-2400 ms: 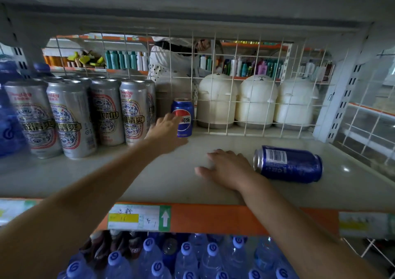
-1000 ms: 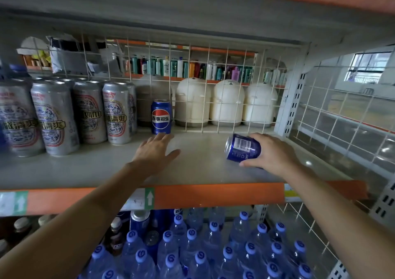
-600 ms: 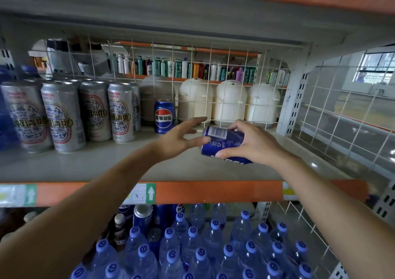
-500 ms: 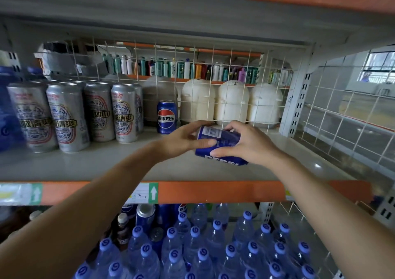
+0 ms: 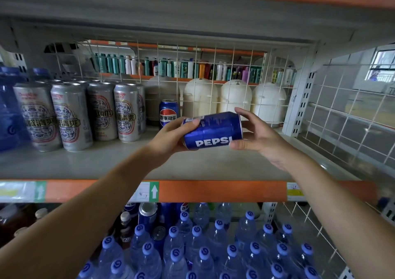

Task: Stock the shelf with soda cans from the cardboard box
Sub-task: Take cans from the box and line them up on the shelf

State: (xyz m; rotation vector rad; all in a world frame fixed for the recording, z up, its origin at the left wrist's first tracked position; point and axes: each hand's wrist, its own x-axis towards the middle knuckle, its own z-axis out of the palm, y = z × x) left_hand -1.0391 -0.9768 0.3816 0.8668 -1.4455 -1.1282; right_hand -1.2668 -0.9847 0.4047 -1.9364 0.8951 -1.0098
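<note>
Both hands meet on one blue Pepsi can (image 5: pixel 213 131), held on its side in the air above the middle of the shelf board (image 5: pixel 192 163), with the word PEPSI facing the camera. Left hand (image 5: pixel 171 135): thumb over the can's left end, fingers curled beneath it, a firm grip. Right hand (image 5: pixel 258 137): fingers loosely spread, one fingertip on the upper rim and the thumb under the lower edge, so that the can's right end is pinched between them.

Surface: a pale grey board with an orange front edge (image 5: pixel 213 190) that carries a price label with a white arrow (image 5: pixel 149 191). At far centre a second Pepsi can (image 5: pixel 168 114) stands upright on the board. To its left stand rows of tall silver cans (image 5: pixel 70 116), and at the far left a large blue jug (image 5: pixel 8 107).

Room: a white wire grid (image 5: pixel 213 65) closes the back of the shelf, with white domed containers (image 5: pixel 235 99) behind it and a distant aisle of coloured bottles (image 5: pixel 171 67). Wire mesh (image 5: pixel 342 118) forms the right side, with a window (image 5: pixel 382 69) beyond. Below the board stand water bottles with blue caps (image 5: pixel 213 246).
</note>
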